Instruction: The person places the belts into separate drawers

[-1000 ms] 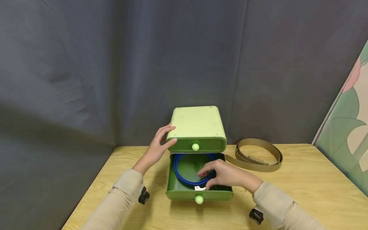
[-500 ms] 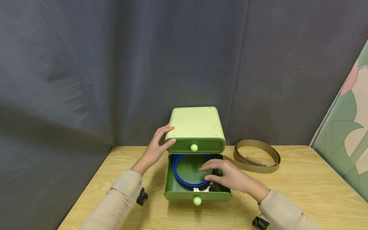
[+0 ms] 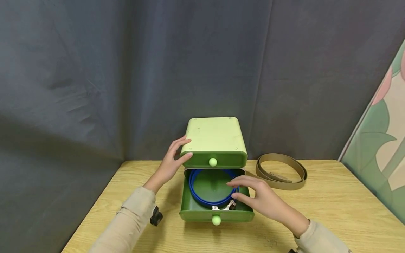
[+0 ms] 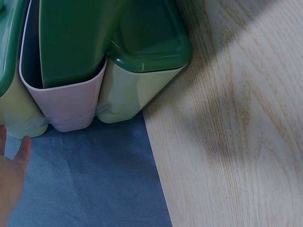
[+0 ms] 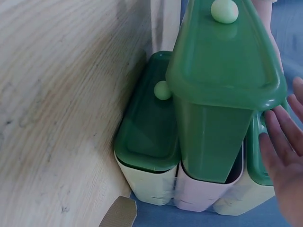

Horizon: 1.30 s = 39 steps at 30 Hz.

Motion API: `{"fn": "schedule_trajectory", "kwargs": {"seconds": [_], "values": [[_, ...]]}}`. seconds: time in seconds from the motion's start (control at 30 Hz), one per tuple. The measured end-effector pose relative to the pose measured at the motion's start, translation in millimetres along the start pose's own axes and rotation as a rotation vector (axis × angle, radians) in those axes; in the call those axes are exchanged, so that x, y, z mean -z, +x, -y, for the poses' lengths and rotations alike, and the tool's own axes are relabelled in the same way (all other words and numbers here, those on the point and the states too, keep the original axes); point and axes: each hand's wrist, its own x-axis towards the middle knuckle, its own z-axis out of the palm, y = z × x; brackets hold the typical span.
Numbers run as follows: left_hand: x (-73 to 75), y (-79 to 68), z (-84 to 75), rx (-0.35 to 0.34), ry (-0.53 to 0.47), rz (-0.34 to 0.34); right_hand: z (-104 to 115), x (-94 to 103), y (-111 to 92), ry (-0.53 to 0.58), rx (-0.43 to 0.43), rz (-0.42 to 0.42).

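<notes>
- While the left hand rests against the small cabinet with pale green, pink and cream casings, its grip is spread: the thumb touches the front of the dark green top drawer, and the fingers lie along the side and upper edge.
- The right hand is over the right edge of the pulled-out dark green drawer; its grip is parted, with the thumb below the fingers, and it has hold of nothing.
- The blue belt, coiled in a ring, lies inside this drawer, and its silver metal buckle is near the front wall. I cannot tell whether the right fingertips touch the belt.
- On the light wooden table, right of the cabinet, is a coiled tan belt.
</notes>
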Motion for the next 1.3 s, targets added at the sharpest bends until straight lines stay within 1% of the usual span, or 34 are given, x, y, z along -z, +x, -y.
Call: {"fn": "schedule_trajectory", "kwargs": {"seconds": [0.17, 0.3, 0.43, 0.8, 0.9, 1.13, 1.3], "values": [[-0.5, 0.2, 0.5, 0.01, 0.004, 0.001, 4, 0.9, -9, -0.044, -0.013, -0.065], [-1.7, 1.6, 1.5, 0.008, 0.007, 0.001, 5, 2.1, -15, -0.09, -0.011, -0.138], [-2.4, 2.8, 2.0, 0.006, 0.009, -0.001, 4, 3.8, -23, -0.099, -0.027, -0.183], [-5.0, 3.9, 3.0, 0.008, -0.006, 0.0, -4, 3.7, -39, -0.079, -0.028, -0.263], [-5.4, 4.6, 3.1, 0.004, -0.008, 0.0, -7, 3.8, -43, -0.071, -0.034, -0.271], [-6.6, 5.6, 3.5, 0.006, 0.001, 0.005, -10, 3.2, -54, -0.061, -0.096, -0.277], [-7.2, 7.4, 3.6, 0.003, 0.002, 0.0, -12, 2.0, -58, -0.05, -0.105, -0.287]]}}
